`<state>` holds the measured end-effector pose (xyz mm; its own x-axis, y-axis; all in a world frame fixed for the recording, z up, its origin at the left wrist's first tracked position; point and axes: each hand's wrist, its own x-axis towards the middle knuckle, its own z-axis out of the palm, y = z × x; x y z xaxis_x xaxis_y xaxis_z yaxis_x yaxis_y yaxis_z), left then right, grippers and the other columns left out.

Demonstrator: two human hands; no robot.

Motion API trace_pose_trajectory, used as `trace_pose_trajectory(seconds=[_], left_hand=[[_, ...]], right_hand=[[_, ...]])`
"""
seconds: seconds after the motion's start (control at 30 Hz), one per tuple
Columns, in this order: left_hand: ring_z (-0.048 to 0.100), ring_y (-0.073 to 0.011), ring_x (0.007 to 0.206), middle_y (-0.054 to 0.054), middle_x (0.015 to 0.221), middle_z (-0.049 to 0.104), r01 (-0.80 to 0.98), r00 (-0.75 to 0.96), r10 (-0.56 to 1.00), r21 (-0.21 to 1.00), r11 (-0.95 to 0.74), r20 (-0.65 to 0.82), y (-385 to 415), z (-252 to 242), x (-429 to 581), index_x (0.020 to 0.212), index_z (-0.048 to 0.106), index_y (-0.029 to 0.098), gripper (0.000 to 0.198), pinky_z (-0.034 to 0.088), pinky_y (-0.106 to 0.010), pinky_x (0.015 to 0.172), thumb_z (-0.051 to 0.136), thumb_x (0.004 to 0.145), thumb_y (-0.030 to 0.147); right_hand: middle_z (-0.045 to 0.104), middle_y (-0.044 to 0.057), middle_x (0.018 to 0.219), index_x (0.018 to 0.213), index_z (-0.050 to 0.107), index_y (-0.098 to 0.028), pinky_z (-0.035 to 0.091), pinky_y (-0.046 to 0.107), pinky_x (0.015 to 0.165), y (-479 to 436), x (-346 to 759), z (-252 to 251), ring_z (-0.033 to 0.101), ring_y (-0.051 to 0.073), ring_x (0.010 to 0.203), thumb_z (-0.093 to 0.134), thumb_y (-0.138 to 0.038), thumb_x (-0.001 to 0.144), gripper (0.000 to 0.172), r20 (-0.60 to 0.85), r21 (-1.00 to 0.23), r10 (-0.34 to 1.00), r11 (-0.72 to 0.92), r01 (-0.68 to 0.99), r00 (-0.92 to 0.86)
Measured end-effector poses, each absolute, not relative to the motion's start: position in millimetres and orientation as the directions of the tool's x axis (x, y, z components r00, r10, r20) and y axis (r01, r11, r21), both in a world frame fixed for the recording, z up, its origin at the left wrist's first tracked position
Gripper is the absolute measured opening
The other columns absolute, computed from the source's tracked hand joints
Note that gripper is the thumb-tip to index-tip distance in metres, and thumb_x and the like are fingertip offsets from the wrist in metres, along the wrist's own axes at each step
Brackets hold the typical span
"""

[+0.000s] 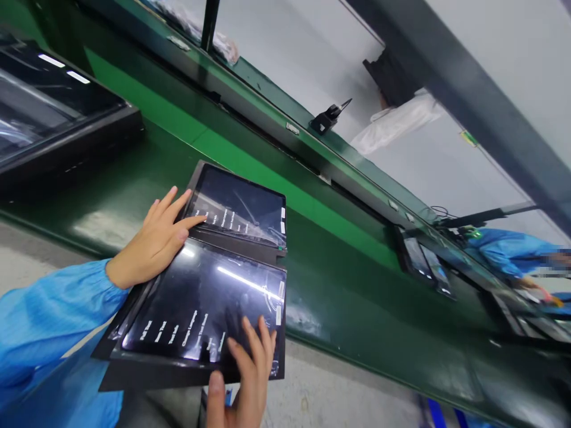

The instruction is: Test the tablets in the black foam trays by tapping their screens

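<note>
Two tablets lie side by side on a black tray. White menu text, including "Full Test" and "Change Language", is lit on the near tablet (191,291). The far tablet (241,205) shows a similar list, with a clear film over its screen. My left hand (154,244) is open at the far tablet's left edge, its index finger on or just over the screen near the text. Over the lower right of the near tablet is my right hand (250,368), fingers spread and holding nothing; whether they touch the glass, I cannot tell. The black tray (147,380) juts out below the near tablet.
The tray rests on a green workbench (339,309). At the left stands a large black tray (102,137) with glossy panels. More devices (419,258) lie farther right, near a co-worker in a blue sleeve (513,249). A ledge (276,131) runs behind, carrying a small black device (325,119).
</note>
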<state>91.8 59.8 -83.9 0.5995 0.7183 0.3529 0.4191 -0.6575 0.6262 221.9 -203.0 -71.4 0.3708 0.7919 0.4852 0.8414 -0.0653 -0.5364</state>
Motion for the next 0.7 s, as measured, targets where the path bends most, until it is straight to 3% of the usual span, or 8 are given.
trace_pose_trajectory(seconds=[0.17,0.27,0.37,0.47,0.57,0.7], left_hand=[[0.009,-0.0327,0.156,0.002,0.167,0.022,0.331,0.518,0.705,0.647,-0.687,0.484,58,-85,89,0.146,0.047,0.034,0.053,0.011,-0.065,0.125,0.015,0.106,0.050],[0.012,-0.0325,0.156,-0.001,0.165,0.028,0.322,0.488,0.733,0.683,-0.656,0.474,57,-86,89,0.146,0.047,0.034,0.055,0.013,-0.063,0.125,0.015,0.105,0.053],[0.013,-0.0328,0.155,-0.002,0.164,0.031,0.318,0.473,0.749,0.702,-0.637,0.465,56,-90,87,0.145,0.047,0.036,0.056,0.014,-0.063,0.124,0.015,0.104,0.055],[0.013,-0.0325,0.156,-0.001,0.164,0.031,0.327,0.468,0.764,0.717,-0.616,0.444,54,-93,84,0.146,0.046,0.038,0.056,0.013,-0.063,0.125,0.014,0.104,0.056],[0.013,-0.0319,0.156,0.000,0.164,0.031,0.337,0.460,0.782,0.732,-0.592,0.421,53,-95,81,0.145,0.047,0.039,0.054,0.013,-0.063,0.125,0.017,0.104,0.055],[0.013,-0.0314,0.156,0.002,0.164,0.031,0.354,0.461,0.795,0.739,-0.573,0.396,51,-95,80,0.144,0.048,0.041,0.051,0.013,-0.063,0.125,0.019,0.103,0.055]], right_hand=[[0.047,0.009,0.156,0.126,0.066,-0.023,0.007,0.065,0.124,-186,208,-58,0.023,0.039,0.154,0.056,-0.023,0.088,0.040,0.413,-0.292,0.910,0.101,0.951,0.030],[0.046,0.006,0.157,0.128,0.066,-0.027,-0.006,0.060,0.124,-173,201,-51,0.009,0.036,0.157,0.060,-0.031,0.086,0.043,0.385,-0.255,0.922,0.148,0.955,-0.041],[0.045,0.006,0.158,0.128,0.065,-0.029,-0.012,0.057,0.123,-167,197,-49,0.005,0.034,0.158,0.060,-0.037,0.088,0.041,0.358,-0.247,0.932,0.152,0.957,-0.056],[0.045,0.007,0.158,0.113,0.068,-0.025,-0.002,0.058,0.124,-170,198,-52,0.014,0.036,0.156,0.055,-0.041,0.092,0.029,0.407,-0.289,0.913,0.108,0.951,0.020],[0.054,0.007,0.150,0.095,0.063,-0.025,0.008,0.062,0.123,-177,204,-56,0.028,0.036,0.152,0.049,-0.043,0.095,0.022,0.492,-0.401,0.842,-0.006,0.916,0.221],[0.060,0.010,0.144,0.096,0.060,-0.025,0.013,0.069,0.118,-185,221,-54,0.032,0.038,0.150,0.054,-0.037,0.093,0.014,0.448,-0.540,0.780,-0.154,0.827,0.438]])
